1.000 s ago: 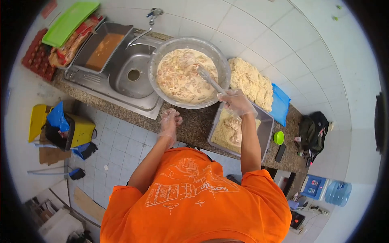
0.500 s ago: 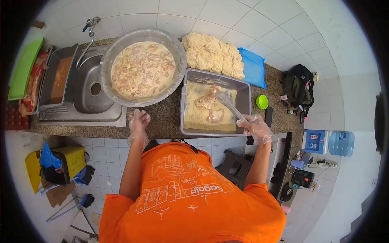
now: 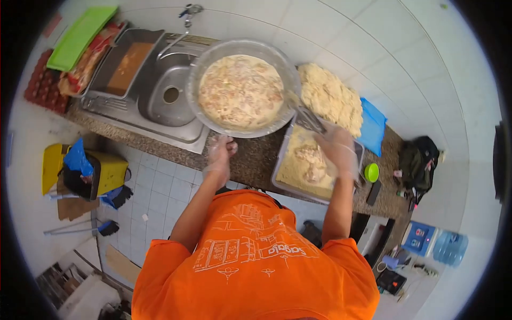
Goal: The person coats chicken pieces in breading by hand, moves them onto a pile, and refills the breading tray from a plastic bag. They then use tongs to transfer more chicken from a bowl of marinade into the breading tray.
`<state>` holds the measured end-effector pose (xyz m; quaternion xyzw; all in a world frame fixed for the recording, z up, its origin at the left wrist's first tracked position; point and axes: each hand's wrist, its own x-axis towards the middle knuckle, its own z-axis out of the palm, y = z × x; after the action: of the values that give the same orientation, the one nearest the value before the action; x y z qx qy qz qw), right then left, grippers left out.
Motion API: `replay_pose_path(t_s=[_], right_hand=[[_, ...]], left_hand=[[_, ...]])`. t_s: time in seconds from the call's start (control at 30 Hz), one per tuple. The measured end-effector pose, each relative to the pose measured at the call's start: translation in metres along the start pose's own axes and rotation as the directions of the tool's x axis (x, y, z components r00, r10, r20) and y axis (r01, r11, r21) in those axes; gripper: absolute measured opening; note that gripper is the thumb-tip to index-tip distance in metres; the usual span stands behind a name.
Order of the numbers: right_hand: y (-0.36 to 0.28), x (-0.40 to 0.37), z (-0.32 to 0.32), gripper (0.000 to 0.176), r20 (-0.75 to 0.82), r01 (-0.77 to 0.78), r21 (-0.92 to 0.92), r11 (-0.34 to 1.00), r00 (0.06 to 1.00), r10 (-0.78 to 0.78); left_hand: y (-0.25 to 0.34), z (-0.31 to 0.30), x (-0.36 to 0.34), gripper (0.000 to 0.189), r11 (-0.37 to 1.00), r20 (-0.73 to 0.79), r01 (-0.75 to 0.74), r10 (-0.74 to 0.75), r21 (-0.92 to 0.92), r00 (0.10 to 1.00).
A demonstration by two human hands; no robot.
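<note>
Evidently right hand (image 3: 337, 152) kept a closed grip on tongs (image 3: 308, 119), whose long axis ran upper left to bowl (image 3: 240, 47). Left hand (image 3: 221, 152), half-open and empty, rested on desk (image 3: 256, 160).

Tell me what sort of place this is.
Probably a small food-prep kitchen: steel sink in a stone counter, a big bowl of battered pieces, a breading tray, tongs in the right hand, tiled wall.

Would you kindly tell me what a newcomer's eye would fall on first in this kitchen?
The wide metal bowl of pieces in creamy batter stands out first, next to the sink. Right of it, the gloved right hand holds tongs over a grey tray of crumbs, with a large crumb heap against the tiled wall behind.
</note>
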<state>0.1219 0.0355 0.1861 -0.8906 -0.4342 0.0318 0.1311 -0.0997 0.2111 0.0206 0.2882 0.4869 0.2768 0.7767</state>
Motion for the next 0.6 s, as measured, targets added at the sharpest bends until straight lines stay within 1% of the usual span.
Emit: replay_pose_path(t_s=[0.07,0.13,0.2,0.27,0.33,0.4,0.43,0.5,0.53,0.6], right_hand=[[-0.025,0.041,0.042,0.02,-0.037,0.186,-0.202,0.962,0.98,-0.197],[-0.07,0.085,0.068,0.013,-0.061,0.154,-0.27,0.95,0.982,-0.177],[-0.076,0.125,0.102,0.012,-0.137,0.315,-0.378,0.871,0.911,-0.389],[-0.089,0.159,0.114,0.012,-0.145,0.317,-0.402,0.859,0.904,-0.401],[-0.095,0.191,0.128,0.011,-0.154,0.314,-0.425,0.849,0.899,-0.409],[-0.089,0.214,0.141,0.011,-0.074,0.367,-0.504,0.782,0.883,-0.463],[-0.084,0.219,0.145,0.011,-0.078,0.369,-0.508,0.779,0.88,-0.468],[-0.075,0.222,0.15,0.01,-0.056,0.413,-0.432,0.802,0.875,-0.481],[-0.066,0.219,0.153,0.01,-0.058,0.41,-0.433,0.802,0.876,-0.479],[-0.043,0.205,0.156,0.009,-0.207,0.396,-0.404,0.824,0.838,-0.505]], left_hand=[[0.002,0.0,0.0,0.018,1.0,0.009,-0.012,0.012,0.0,1.0],[0.003,-0.003,-0.004,0.016,1.0,0.034,-0.007,0.008,-0.025,0.999],[0.009,-0.007,-0.012,0.017,0.998,0.04,-0.019,0.022,-0.065,0.999],[0.012,-0.014,-0.018,0.018,0.999,0.017,-0.005,0.006,-0.05,1.0],[0.004,-0.028,-0.012,0.017,0.999,0.024,-0.027,0.028,-0.046,0.999],[0.003,-0.035,-0.014,0.02,0.997,-0.008,-0.008,0.007,-0.082,1.0],[0.001,-0.036,-0.012,0.02,0.996,-0.007,-0.014,0.013,-0.088,1.0],[0.0,-0.039,-0.009,0.016,0.989,-0.034,-0.016,0.011,-0.145,0.999],[0.001,-0.04,-0.008,0.016,0.989,-0.031,-0.016,0.012,-0.144,0.999],[0.005,-0.036,-0.009,0.014,0.989,-0.063,-0.014,0.004,-0.148,0.998]])
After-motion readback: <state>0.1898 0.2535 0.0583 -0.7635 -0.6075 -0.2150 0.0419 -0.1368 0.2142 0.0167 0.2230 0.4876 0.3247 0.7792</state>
